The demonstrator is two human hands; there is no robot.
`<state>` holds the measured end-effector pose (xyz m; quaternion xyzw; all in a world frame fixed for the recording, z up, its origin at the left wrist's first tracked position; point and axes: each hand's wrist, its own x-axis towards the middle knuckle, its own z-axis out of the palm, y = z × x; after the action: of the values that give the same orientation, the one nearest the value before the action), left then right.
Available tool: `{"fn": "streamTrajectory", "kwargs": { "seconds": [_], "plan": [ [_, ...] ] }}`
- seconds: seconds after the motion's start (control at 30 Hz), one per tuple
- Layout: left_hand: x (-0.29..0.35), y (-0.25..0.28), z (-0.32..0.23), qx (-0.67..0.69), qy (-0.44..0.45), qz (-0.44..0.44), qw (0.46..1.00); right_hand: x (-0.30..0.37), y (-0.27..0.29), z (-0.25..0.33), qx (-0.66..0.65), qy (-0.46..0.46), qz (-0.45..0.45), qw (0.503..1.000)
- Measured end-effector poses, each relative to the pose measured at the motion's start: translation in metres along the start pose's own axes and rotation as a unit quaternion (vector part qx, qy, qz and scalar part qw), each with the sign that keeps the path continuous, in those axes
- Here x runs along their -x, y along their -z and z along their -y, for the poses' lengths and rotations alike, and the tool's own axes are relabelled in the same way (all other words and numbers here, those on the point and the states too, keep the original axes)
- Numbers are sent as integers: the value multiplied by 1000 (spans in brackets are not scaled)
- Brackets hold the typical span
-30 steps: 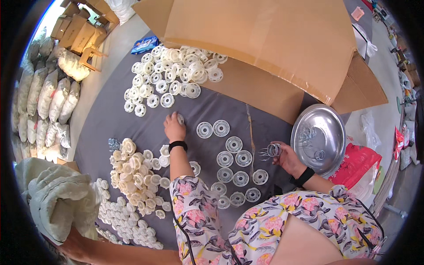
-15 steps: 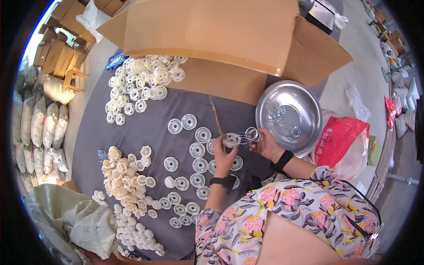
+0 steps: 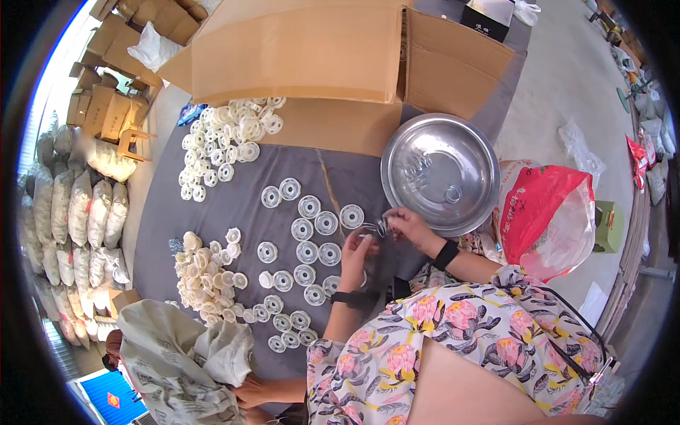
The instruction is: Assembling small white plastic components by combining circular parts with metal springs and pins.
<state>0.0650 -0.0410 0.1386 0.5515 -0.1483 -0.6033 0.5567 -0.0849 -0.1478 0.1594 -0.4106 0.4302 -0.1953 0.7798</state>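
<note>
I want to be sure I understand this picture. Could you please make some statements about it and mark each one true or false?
1. The right hand holds wire coils. True.
2. The two hands are far apart. False: the left hand is close to the right hand.
3. The metal basin stands to the right of the pale wheel-shaped parts. True.
4. The basin is empty. False: loose coils lie in it.
5. Both wrists wear dark bands. True.
</note>
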Motion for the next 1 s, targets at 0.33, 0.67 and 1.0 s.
{"fn": "streamTrajectory", "kwargs": {
  "seconds": [0.33,0.67,1.0],
  "plan": [
    [-20,-25,-4,161,15,-46,986,13,18,0,235,262,54,934],
    [0,-53,-15,64,-62,-78,993,7,12,6,-129,-33,37,990],
    [-1,-33,-28,116,253,73,958,-3,2,11,108,192,40,975]
  ]
}}
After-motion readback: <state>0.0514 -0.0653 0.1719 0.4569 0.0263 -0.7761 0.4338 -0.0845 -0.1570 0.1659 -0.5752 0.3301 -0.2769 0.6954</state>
